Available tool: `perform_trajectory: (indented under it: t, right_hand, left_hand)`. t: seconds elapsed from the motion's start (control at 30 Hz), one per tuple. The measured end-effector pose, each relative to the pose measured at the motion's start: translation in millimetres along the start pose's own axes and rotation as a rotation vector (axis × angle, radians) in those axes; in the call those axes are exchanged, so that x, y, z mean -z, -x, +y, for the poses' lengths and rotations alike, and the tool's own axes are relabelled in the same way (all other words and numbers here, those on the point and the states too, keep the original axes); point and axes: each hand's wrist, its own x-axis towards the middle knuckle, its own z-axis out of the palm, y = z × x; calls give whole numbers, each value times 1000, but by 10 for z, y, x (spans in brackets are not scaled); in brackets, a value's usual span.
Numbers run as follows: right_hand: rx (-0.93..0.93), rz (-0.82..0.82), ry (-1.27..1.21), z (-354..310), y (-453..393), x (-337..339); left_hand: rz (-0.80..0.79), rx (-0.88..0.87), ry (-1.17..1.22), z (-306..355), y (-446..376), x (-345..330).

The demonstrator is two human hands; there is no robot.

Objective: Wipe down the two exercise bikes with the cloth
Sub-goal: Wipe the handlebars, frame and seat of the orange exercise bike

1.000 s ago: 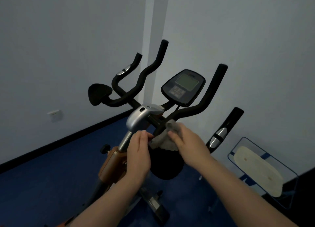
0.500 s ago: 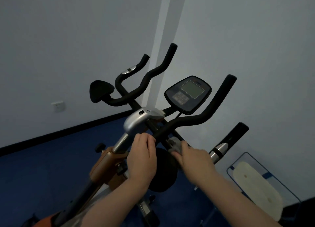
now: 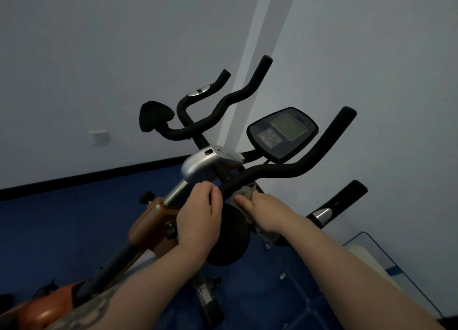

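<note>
An exercise bike with black handlebars, a silver stem cover and an orange-brown frame stands in front of me. Its console faces up at the right. My left hand grips the inner end of the handlebar beside the silver stem. My right hand holds a grey cloth pressed against the underside of the right handlebar, just right of my left hand. Most of the cloth is hidden by my right hand. Only one bike is in view.
Pale walls meet in a corner behind the bike, above a dark skirting and blue floor. A wall socket sits at the left. A clear-framed object with a white panel lies on the floor at lower right.
The view has tilted and moved closer to the bike. My left hand has closed round the handlebar end. My right hand has carried the cloth up onto the right handlebar.
</note>
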Motion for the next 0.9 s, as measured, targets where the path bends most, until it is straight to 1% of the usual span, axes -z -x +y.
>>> perform_trajectory:
  t: [0.03,0.13,0.17,0.2,0.33,0.37,0.47,0.57,0.63,0.73,0.77,0.83,0.9]
  right_hand:
    - [9,5,26,23,33,-7]
    - [55,25,286,230,229,-82]
    - [58,33,316,278,261,-98]
    - [57,31,299,285,247,-87]
    - [39,9,0,51,4,-9]
    - [44,22,-18,29,-7,-17]
    - [94,50,141,144,117,-78]
    - [94,2,290,238,158,-75]
    - [93,-5,249,116,41,-22]
    - [104,39,65,-29,-49,-21]
    - [110,45,46,-6,-12,-33]
    - [131,28,124,138,141,-73]
    - [144,-10,277,283,257,-88]
  left_hand:
    - [11,5,-1,-6,14,-6]
    - [42,6,-32,-26,33,-25]
    - [50,5,-41,-34,32,-31]
    - [57,8,-49,-40,31,-39]
    - [91,6,-121,-53,16,-60]
    - [97,11,-131,-53,26,-65]
    - [104,17,-125,-61,35,-75]
    - [112,11,-121,-64,28,-74]
    - [124,-7,-136,-73,20,-77]
    - [145,-23,-145,-64,26,-73]
    - [145,-24,-142,-63,29,-75]
    - [141,-18,-139,-62,49,-72]
    - [139,-14,-133,-58,42,-68]
